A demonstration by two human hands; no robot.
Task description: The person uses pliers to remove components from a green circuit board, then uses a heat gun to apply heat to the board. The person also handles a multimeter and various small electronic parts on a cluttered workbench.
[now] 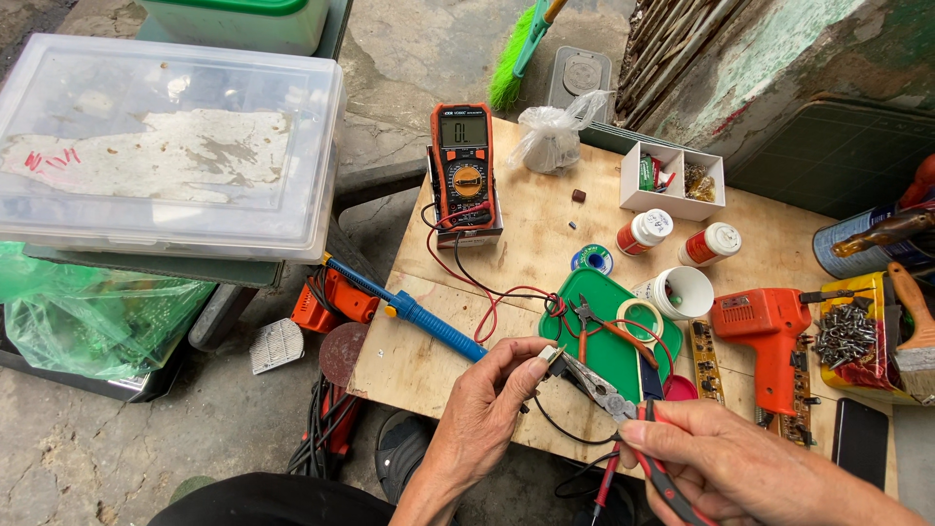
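Pinching a small pale part [551,355] between left hand [484,409] fingertips, it is best held steady while pliers [602,390], clasped by the right hand [740,468], bite squarely.

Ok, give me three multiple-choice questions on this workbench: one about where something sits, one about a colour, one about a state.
1. Where does the multimeter stand?
A. far edge of the wooden board
B. inside the green tray
C. on the clear plastic box

2. What colour is the drill-shaped power tool?
A. blue
B. orange
C. green

3. What is the right hand doing?
A. resting empty
B. gripping the pliers
C. holding a brush

Answers: 1 A, it stands at the board's far edge, leads trailing; 2 B, its body is orange; 3 B, its fingers close on the pliers' red handles while the left hand pinches a small part at the tips.
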